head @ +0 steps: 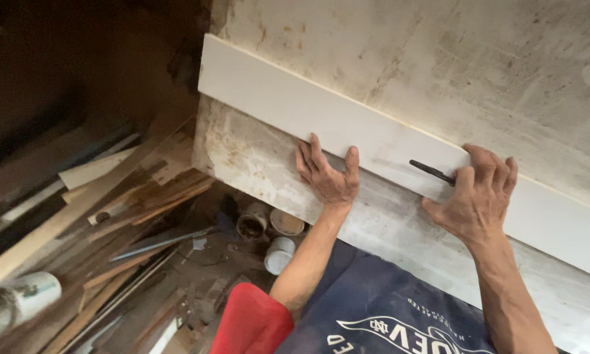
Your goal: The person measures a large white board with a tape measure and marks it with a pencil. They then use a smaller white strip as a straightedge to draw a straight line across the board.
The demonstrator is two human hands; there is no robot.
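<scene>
Head view shows us first the large stained, off-white work surface (439, 59), which fills the upper right. Across it runs one long white flat board (295, 108), slanting from upper left to lower right; we use this board as our landmark.

Below and left of the board's left end lies a heap of brown wooden strips and offcuts (111, 216) on the floor, too many and too tangled for us to count. Under the board's middle we see one dark blue cloth with white print (387, 308) and one red sleeve (252, 324).

Below the board's left part stand three small round cans (269, 226) close together, and one larger white cylinder (23, 298) lies far to the left of them.

We count two hands. The left hand (328, 174) lies flat with its fingers spread, pressed on the board's lower edge near the middle; it grips nothing. The right hand (482, 193) rests on the same edge further right, fingers curled and closed around one thin dark pencil-like tool (431, 172), whose tip lies on the board's white face.
</scene>
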